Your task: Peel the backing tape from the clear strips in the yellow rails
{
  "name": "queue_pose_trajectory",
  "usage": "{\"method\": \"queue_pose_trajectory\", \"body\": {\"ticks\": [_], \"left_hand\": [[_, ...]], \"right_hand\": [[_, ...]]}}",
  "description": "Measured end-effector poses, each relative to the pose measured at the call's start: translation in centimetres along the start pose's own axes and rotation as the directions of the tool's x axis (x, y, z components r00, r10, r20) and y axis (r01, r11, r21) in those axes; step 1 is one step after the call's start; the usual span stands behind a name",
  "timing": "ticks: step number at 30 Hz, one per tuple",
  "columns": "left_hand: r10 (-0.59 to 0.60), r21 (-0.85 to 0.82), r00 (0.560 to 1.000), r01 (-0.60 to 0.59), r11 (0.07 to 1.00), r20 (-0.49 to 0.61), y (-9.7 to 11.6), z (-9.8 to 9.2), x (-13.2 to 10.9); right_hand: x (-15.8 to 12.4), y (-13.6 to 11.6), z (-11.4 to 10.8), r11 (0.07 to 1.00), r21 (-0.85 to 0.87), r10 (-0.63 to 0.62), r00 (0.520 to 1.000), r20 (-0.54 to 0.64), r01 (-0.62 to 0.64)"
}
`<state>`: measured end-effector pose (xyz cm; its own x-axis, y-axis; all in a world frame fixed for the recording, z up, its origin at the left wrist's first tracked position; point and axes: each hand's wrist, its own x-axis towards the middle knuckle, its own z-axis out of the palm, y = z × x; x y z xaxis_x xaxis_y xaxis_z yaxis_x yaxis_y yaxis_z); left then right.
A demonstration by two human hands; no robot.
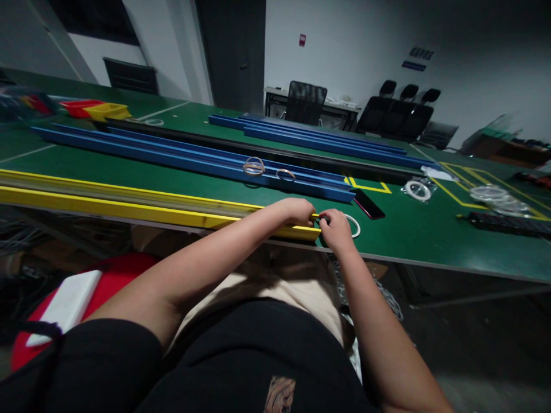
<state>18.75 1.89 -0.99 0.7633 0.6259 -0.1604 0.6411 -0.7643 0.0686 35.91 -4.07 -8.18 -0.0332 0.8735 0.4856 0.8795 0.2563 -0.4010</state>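
Note:
A long yellow rail (129, 206) lies along the near edge of the green table (430, 229). My left hand (297, 210) is curled over the rail's right end, fingers closed on it. My right hand (336, 229) sits just past that end, pinching a small dark piece that I cannot make out. A white ring (355, 225) lies on the table right behind my right hand.
Blue rails (193, 158) carry two tape rolls (253, 166). More blue rails (322, 137) lie farther back. A dark phone (369, 204), bagged white rings (417, 189), a black strip (508, 223), red and yellow bins (99, 109) and office chairs (305, 102) are around.

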Motion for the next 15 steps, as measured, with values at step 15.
{"method": "queue_pose_trajectory", "body": {"ticks": [15], "left_hand": [[0.025, 0.002, 0.999, -0.025, 1.0, -0.021, 0.11, -0.29, -0.69]], "right_hand": [[-0.08, 0.16, 0.18, 1.0, 0.018, 0.005, 1.0, 0.001, -0.005]]}}
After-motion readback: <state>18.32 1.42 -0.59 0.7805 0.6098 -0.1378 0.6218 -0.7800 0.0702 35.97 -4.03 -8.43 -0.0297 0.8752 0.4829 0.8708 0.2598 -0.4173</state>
